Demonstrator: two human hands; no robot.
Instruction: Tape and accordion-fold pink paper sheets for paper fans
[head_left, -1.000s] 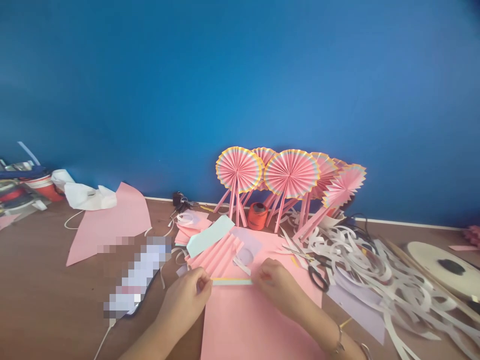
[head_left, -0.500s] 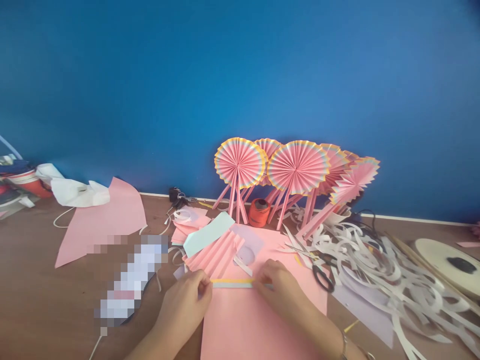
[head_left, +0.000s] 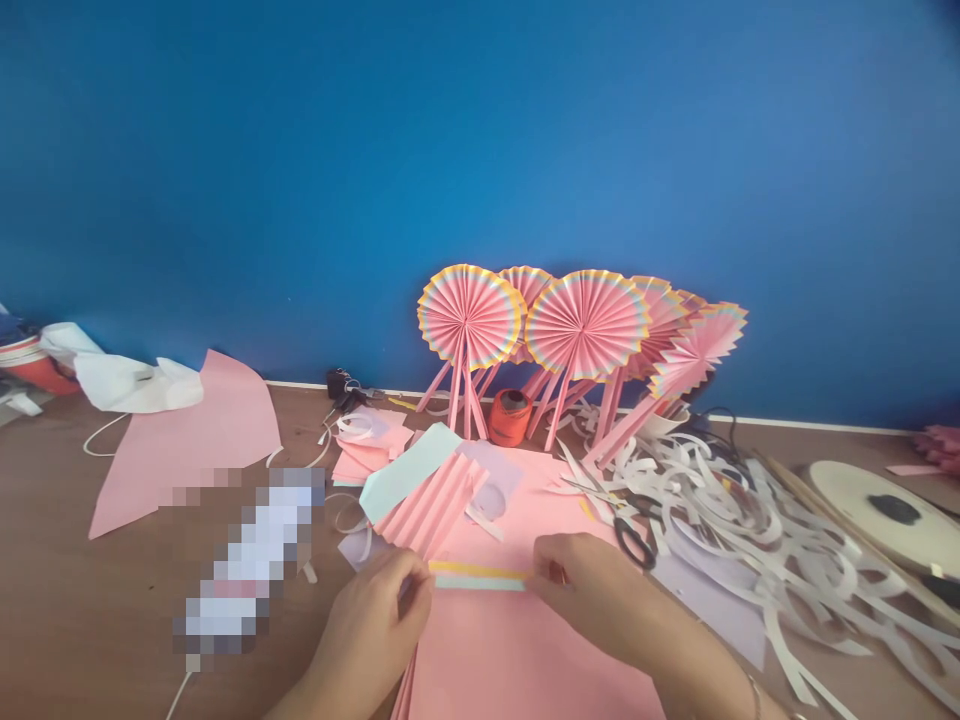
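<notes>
My left hand (head_left: 386,615) pinches the left end of the far edge of a pink paper sheet (head_left: 525,660). Its other end is between the closed fingers of my right hand (head_left: 581,580). Along that edge run a yellow strip and a pale blue strip. Fold lines show at the sheet's lower left, beside my left wrist. Just beyond my hands lie a pleated pink paper piece (head_left: 431,510), a pale blue paper piece (head_left: 411,465) and more pink paper (head_left: 525,500). Scissors (head_left: 636,545) with black handles rest right of it.
Several round pleated pink fans (head_left: 589,325) lean against the blue wall, with an orange spool (head_left: 510,418) before them. Curled white paper strips (head_left: 720,520) heap at the right, near a large white reel (head_left: 885,515). Leftward lies another pink sheet (head_left: 187,440) under crumpled white paper (head_left: 139,385).
My right hand has moved right, away from my left, showing more of the striped edge between them. The edge sits slightly nearer me. The view has shifted a little.
</notes>
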